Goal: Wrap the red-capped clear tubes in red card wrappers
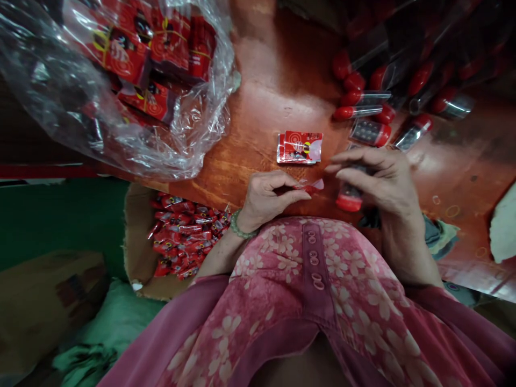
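Observation:
My left hand (268, 201) pinches a small red-and-clear plastic piece (310, 186) between its fingers and thumb. My right hand (374, 177) curls over a red-capped plastic tube (349, 200), and its fingers hide most of the tube. The fingertips of my hands are a short way apart. Just beyond them, a small stack of red printed cards (299, 147) lies on the reddish wooden table (266, 91). Several similar red-capped tubes (357, 105) lie beyond my right hand.
A crumpled plastic bag (201, 118) full of red packets lies at the far left of the table. A cardboard box (139, 252) holding many small red packets stands below the table edge, left of my pink floral sleeve. Green fabric lies lower left.

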Demonstrator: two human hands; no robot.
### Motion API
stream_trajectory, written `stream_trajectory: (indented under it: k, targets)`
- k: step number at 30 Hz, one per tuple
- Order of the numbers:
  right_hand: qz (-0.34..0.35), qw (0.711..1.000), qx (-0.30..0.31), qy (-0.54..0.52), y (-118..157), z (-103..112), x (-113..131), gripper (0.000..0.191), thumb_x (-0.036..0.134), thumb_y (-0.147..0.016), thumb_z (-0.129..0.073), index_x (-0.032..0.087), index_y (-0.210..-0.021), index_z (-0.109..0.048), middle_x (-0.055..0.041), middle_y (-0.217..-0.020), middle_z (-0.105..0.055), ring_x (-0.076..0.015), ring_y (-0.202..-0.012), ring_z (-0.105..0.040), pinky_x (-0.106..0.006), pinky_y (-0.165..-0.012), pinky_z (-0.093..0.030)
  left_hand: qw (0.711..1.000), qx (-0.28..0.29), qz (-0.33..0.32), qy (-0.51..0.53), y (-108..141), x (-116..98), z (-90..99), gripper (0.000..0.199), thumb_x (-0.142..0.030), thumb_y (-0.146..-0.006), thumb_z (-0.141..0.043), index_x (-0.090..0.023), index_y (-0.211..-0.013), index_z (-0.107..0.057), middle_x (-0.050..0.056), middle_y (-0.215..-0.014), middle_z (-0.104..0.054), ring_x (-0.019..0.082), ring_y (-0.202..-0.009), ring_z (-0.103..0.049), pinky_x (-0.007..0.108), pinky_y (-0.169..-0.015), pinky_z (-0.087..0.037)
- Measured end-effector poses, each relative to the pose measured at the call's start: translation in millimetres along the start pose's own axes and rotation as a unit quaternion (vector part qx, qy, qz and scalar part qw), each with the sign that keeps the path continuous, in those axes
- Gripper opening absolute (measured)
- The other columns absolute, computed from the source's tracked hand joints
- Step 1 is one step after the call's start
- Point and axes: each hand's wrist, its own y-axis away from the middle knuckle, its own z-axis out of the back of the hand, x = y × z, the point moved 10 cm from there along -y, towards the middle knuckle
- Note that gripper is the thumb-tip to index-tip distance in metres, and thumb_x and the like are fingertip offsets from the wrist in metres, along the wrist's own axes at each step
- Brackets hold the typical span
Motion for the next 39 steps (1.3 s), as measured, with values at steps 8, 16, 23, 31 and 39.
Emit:
stream_trajectory:
  k: [8,16,23,31,39]
  targets:
    - [0.179,0.953,-0.240,-0.039,5,20,30,0.020,0.048,-0.092,-0.069,0.029,-0.089,-0.070,0.0052,-0.073,-0.068,-0.0113,-0.060,-0.061,-0.027,-0.058,-0.050,0.998,0.040,-0.042,-0.022,-3,-8,-11.4,0.030,-0.043,-0.073,-0.087,-0.016,-0.073,-0.075,0.003,-0.068,-0.075,0.009,-0.057,-0.063,0.020,-0.057,-0.047]
    - [0.268,0.934,-0.235,0.023,12,-5,40,0.011,0.039,-0.096,-0.068,0.030,-0.093,-0.073,0.0041,-0.080,-0.068,-0.0123,-0.068,-0.063,-0.030,-0.065,-0.052,0.996,0.083,0.011,0.005,-4,0,-18.8,0.031,-0.045,-0.074,-0.086,-0.016,-0.074,-0.077,0.003,-0.068,-0.075,0.009,-0.055,-0.061,0.020,-0.058,-0.048]
    - [0.310,0.920,-0.216,0.105,16,-7,44,0.014,0.040,-0.099,-0.062,0.031,-0.098,-0.073,0.0036,-0.082,-0.072,-0.0155,-0.072,-0.070,-0.033,-0.069,-0.057,0.993,0.090,0.056,0.050,-4,7,-21.6,0.029,-0.044,-0.073,-0.087,-0.016,-0.076,-0.079,0.003,-0.070,-0.077,0.010,-0.057,-0.064,0.019,-0.057,-0.049]
    - [0.305,0.929,-0.174,0.118,11,-14,42,0.013,0.031,-0.099,-0.064,0.026,-0.094,-0.075,0.0021,-0.079,-0.074,-0.0125,-0.065,-0.067,-0.030,-0.063,-0.054,0.984,0.112,0.117,0.074,-1,17,-27.0,0.027,-0.043,-0.077,-0.084,-0.016,-0.079,-0.080,0.005,-0.074,-0.078,0.012,-0.062,-0.067,0.021,-0.061,-0.051]
    - [0.310,0.926,-0.182,0.112,7,-23,45,0.020,0.035,-0.100,-0.061,0.023,-0.090,-0.072,0.0023,-0.075,-0.071,-0.0110,-0.065,-0.067,-0.027,-0.064,-0.054,0.980,0.113,0.141,0.084,0,15,-28.1,0.026,-0.040,-0.083,-0.077,-0.015,-0.088,-0.081,0.005,-0.078,-0.079,0.012,-0.061,-0.066,0.021,-0.060,-0.051]
